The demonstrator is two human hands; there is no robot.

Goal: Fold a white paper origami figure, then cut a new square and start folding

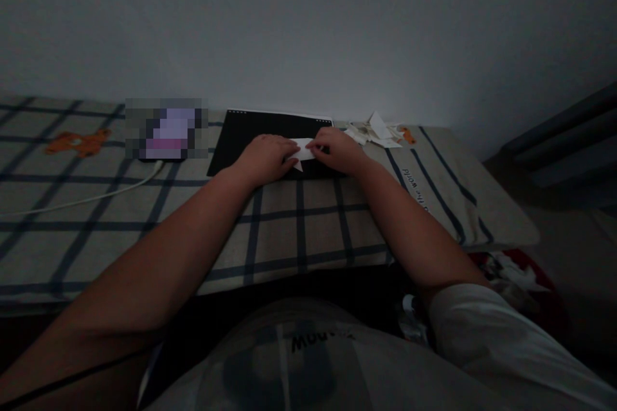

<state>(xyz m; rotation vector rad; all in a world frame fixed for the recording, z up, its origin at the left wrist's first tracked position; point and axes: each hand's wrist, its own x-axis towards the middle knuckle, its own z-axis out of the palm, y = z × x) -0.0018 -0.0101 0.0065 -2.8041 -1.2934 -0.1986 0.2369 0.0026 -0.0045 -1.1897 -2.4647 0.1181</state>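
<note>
A small piece of folded white paper [304,149] lies over a black spiral-hole pad [270,123], with a pointed flap sticking out toward me. On its left edge, my left hand [270,157] presses with closed fingers and thumb. My right hand [336,149] pinches the right end of the same paper, fingertips bent down onto it. The fingers cover parts of the paper's edges.
Beyond my right hand lies a pile of white paper scraps [378,131] beside a small orange piece [409,135]. A phone [168,135] with a white cable [110,193] and an orange cutout shape [80,142] rest on the checked tablecloth [279,231]. A red bin [549,298] holds scraps.
</note>
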